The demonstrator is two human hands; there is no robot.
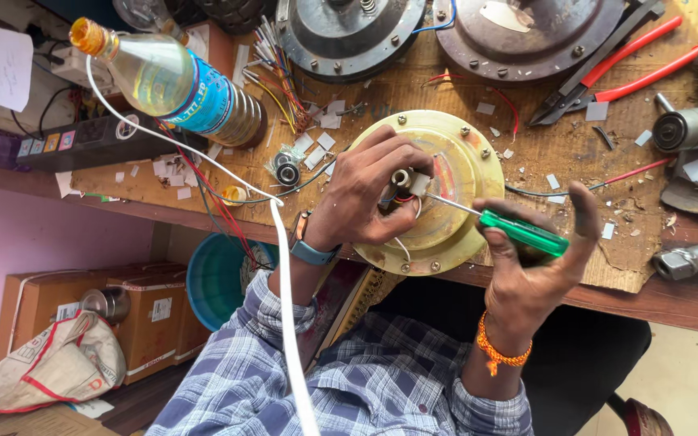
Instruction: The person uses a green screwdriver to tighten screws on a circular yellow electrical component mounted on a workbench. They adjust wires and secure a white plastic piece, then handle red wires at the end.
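Two hands: I see left hand (369, 194) clamping yellow motor housing (466, 165); right hand (534, 270) gripping green screwdriver (522, 232).
Progress: tip at the hub wires, housing apparently open, mid-job.

Round cream-yellow painted metal motor cover (454, 161), smooth, slightly glossy. Translucent green plastic screwdriver handle (524, 232) with thin shiny steel shaft. Rough worn brown wooden workbench (559, 149). Clear glossy plastic bottle (173, 81). Soft checked cotton shirt sleeve (244, 371).

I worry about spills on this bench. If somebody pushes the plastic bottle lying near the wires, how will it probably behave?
The plastic bottle lies on its side and is round, so it would probably roll. It looks partly filled with clear liquid, so likely fairly light, with sloshing weight. The wires beside it might stop it.
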